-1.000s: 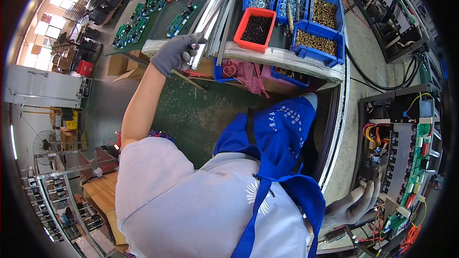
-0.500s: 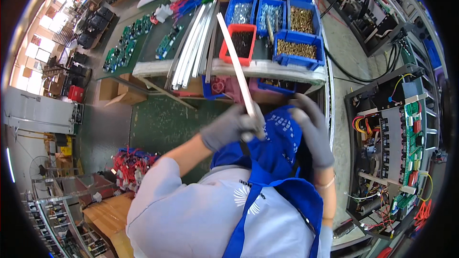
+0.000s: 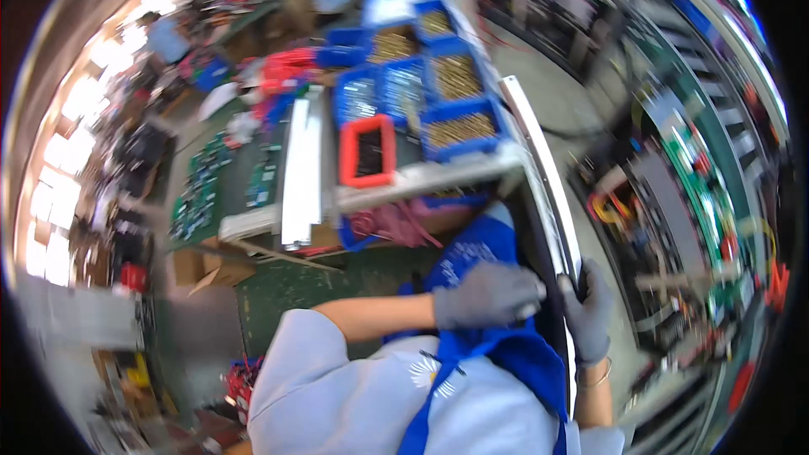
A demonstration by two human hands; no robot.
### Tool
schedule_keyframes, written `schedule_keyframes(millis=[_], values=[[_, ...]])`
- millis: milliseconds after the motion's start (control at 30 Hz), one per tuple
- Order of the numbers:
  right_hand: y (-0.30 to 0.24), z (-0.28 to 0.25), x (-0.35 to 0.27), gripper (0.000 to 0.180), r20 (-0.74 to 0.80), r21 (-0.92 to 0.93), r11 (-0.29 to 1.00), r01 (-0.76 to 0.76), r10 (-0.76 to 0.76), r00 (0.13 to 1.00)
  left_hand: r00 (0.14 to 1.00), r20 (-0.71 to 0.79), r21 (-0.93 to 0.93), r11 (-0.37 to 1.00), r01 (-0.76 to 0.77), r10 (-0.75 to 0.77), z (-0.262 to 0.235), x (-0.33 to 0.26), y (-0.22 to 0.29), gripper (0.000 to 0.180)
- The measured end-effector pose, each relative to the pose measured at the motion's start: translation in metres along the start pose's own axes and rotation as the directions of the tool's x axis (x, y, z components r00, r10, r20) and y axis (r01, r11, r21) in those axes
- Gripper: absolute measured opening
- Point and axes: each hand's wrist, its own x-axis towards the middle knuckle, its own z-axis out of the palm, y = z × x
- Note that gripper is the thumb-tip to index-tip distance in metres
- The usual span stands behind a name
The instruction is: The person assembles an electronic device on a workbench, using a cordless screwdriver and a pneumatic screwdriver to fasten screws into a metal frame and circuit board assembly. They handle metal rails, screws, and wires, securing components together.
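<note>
Gloved hands, left hand (image 3: 487, 295) and right hand (image 3: 587, 313), both clenched round the near end of a long metal strip (image 3: 539, 177), steadying its length over the blue apron (image 3: 480, 244).

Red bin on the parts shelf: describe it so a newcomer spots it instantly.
Start at the shelf above the person's gloved hands, crowded with blue bins of small metal parts. At its near-left end, beside a stack of long silvery strips, sits the red bin: the only red one, with dark contents.
</note>
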Motion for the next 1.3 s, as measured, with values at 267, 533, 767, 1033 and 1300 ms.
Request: schedule_keyframes(millis=[267, 533, 767, 1033, 1300], values=[[0.039, -0.09, -0.113, 0.039, -0.028, -0.137, 0.898, -0.418, 0.419, 0.908, 0.852, 0.195, 0.291, 0.801, -0.523, 0.485, 0.062, 0.11, -0.026, 0.041], [0.067, -0.107, -0.13, 0.041, 0.005, -0.496, 0.82, -0.284, 0.33, 0.944, 0.694, 0.398, 0.18, 0.69, -0.701, 0.6, 0.129, 0.137, -0.033, 0.024], [0.069, -0.111, -0.119, 0.043, 0.032, -0.828, 0.559, -0.043, 0.125, 0.992, 0.685, 0.421, 0.293, 0.626, -0.723, 0.594, 0.133, 0.14, -0.042, 0.026], [0.021, -0.106, -0.11, 0.04, -0.205, -0.705, 0.682, -0.197, 0.07, 0.976, 0.694, 0.276, 0.312, 0.621, -0.719, 0.665, 0.077, 0.156, -0.023, 0.036], [-0.074, -0.151, -0.075, 0.037, -0.456, -0.721, 0.674, -0.161, -0.285, 0.843, 0.502, -0.049, 0.423, 0.474, -0.773, 0.863, -0.029, 0.244, 0.048, 0.039]])
